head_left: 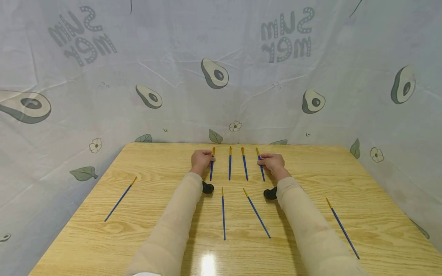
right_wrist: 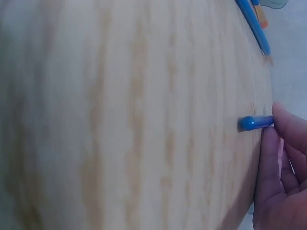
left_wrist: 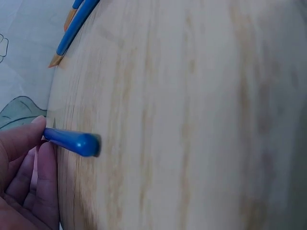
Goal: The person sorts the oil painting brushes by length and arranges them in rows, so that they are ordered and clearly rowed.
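Observation:
Near the back of the table, the left hand (head_left: 203, 159) pinches a blue paintbrush (head_left: 211, 170) by its upper part; its blue end (left_wrist: 81, 143) points toward the camera in the left wrist view. The right hand (head_left: 273, 161) pinches another blue brush (head_left: 262, 171), whose rounded end (right_wrist: 250, 123) shows in the right wrist view. Between the hands two brushes (head_left: 230, 166) (head_left: 245, 166) lie side by side, bristles toward the back edge, touched by neither hand. Fingertips partly cover both held brushes.
Nearer the front lie a thin brush (head_left: 223, 218) and a slanted one (head_left: 258, 216) between the forearms. One brush (head_left: 119, 201) lies at the left, another (head_left: 343, 230) at the right. A printed cloth (head_left: 186, 115) hangs behind the wooden table (head_left: 155, 165).

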A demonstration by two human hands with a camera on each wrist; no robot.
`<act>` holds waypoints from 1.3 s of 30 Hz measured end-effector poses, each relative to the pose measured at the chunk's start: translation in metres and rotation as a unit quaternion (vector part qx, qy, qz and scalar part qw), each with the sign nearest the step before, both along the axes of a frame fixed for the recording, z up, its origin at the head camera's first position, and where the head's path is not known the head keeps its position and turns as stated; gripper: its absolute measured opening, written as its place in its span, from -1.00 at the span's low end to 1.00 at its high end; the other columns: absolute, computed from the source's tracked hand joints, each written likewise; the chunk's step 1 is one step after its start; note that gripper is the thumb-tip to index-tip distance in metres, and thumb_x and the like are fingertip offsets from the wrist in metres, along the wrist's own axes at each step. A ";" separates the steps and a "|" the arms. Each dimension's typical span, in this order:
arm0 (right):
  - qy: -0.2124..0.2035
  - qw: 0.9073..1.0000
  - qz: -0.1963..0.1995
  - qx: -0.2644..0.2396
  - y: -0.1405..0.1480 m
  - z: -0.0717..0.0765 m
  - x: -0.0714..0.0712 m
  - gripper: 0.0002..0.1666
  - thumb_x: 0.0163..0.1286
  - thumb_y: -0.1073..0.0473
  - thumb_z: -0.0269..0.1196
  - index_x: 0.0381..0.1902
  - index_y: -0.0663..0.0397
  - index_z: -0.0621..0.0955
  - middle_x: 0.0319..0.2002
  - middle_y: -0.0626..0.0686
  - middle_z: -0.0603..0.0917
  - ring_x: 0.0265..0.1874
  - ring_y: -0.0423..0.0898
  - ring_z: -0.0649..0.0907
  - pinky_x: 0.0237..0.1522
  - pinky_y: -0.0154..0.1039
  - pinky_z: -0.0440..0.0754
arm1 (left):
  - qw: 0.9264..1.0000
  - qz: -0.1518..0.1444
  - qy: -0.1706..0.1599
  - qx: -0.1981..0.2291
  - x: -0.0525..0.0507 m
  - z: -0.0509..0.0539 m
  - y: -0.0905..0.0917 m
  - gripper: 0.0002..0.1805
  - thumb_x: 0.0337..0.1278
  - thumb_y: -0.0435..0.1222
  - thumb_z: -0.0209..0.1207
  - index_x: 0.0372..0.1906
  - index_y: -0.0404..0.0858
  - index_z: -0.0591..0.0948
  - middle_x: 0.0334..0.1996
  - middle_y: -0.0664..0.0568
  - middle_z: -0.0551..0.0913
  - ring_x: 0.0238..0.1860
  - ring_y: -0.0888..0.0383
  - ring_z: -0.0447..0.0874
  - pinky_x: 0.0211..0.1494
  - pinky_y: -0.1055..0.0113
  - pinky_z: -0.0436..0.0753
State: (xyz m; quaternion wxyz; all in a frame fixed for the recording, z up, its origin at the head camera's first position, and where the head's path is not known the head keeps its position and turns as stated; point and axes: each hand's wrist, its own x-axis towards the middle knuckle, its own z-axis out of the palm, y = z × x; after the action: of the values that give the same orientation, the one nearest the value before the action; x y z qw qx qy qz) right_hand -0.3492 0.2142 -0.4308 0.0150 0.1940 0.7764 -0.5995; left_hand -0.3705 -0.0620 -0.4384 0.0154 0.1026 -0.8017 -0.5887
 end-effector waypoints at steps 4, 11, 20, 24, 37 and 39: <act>0.004 1.000 0.003 -0.003 0.000 0.001 0.001 -0.52 0.26 0.36 0.35 0.16 0.18 0.61 0.17 0.19 0.56 -0.07 -0.03 0.64 -0.12 -0.31 0.65 | 1.000 -0.003 0.000 -0.006 0.001 0.001 0.000 -0.69 0.03 -0.46 0.38 -0.05 -0.32 0.73 -0.17 -0.10 0.73 -0.43 0.11 0.69 -0.37 0.35 0.70; 0.002 1.000 0.006 -0.012 0.000 0.001 0.002 -0.52 0.28 0.36 0.33 0.18 0.17 0.60 0.17 0.18 0.56 0.01 0.00 0.63 -0.08 -0.31 0.65 | 1.000 -0.006 0.006 0.000 0.004 0.002 -0.001 -0.70 0.04 -0.45 0.37 -0.05 -0.34 0.72 -0.17 -0.13 0.72 -0.43 0.09 0.71 -0.35 0.32 0.71; 0.006 1.000 0.007 -0.026 -0.001 0.005 0.008 -0.52 0.32 0.36 0.30 0.20 0.21 0.58 0.18 0.20 0.56 -0.14 -0.11 0.67 -0.11 -0.33 0.65 | 1.000 -0.012 0.012 0.013 0.003 0.000 -0.002 -0.71 0.08 -0.44 0.35 -0.04 -0.36 0.71 -0.16 -0.16 0.71 -0.45 0.10 0.71 -0.32 0.29 0.72; 0.008 0.999 0.007 -0.031 -0.002 0.005 0.009 -0.52 0.32 0.37 0.30 0.21 0.22 0.57 0.19 0.21 0.54 -0.11 -0.10 0.67 -0.11 -0.34 0.65 | 1.000 -0.014 0.015 0.013 0.009 0.003 -0.002 -0.70 0.10 -0.43 0.33 -0.02 -0.37 0.70 -0.16 -0.17 0.71 -0.38 0.03 0.72 -0.27 0.28 0.72; 0.001 0.999 0.025 -0.043 0.000 0.011 0.009 -0.49 0.37 0.34 0.25 0.28 0.20 0.51 0.17 0.22 0.56 -0.12 -0.12 0.67 -0.05 -0.31 0.64 | 0.999 -0.022 0.024 0.028 0.012 0.009 -0.006 -0.66 0.15 -0.40 0.31 0.05 -0.36 0.67 -0.06 -0.12 0.67 -0.16 0.01 0.69 -0.31 0.34 0.71; -0.002 0.998 0.030 -0.048 0.001 0.011 0.011 -0.47 0.36 0.33 0.27 0.28 0.21 0.50 0.17 0.22 0.56 -0.09 -0.09 0.67 -0.07 -0.30 0.64 | 0.999 -0.030 0.027 0.028 0.014 0.008 -0.008 -0.66 0.16 -0.40 0.31 0.06 -0.37 0.66 -0.04 -0.12 0.66 -0.14 0.00 0.68 -0.33 0.33 0.71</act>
State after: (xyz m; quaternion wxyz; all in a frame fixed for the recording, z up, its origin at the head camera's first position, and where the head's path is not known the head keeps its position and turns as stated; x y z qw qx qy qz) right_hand -0.3383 0.2150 -0.4195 0.0433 0.1709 0.7519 -0.6353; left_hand -0.3570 -0.0700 -0.4302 0.0160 0.0629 -0.7869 -0.6136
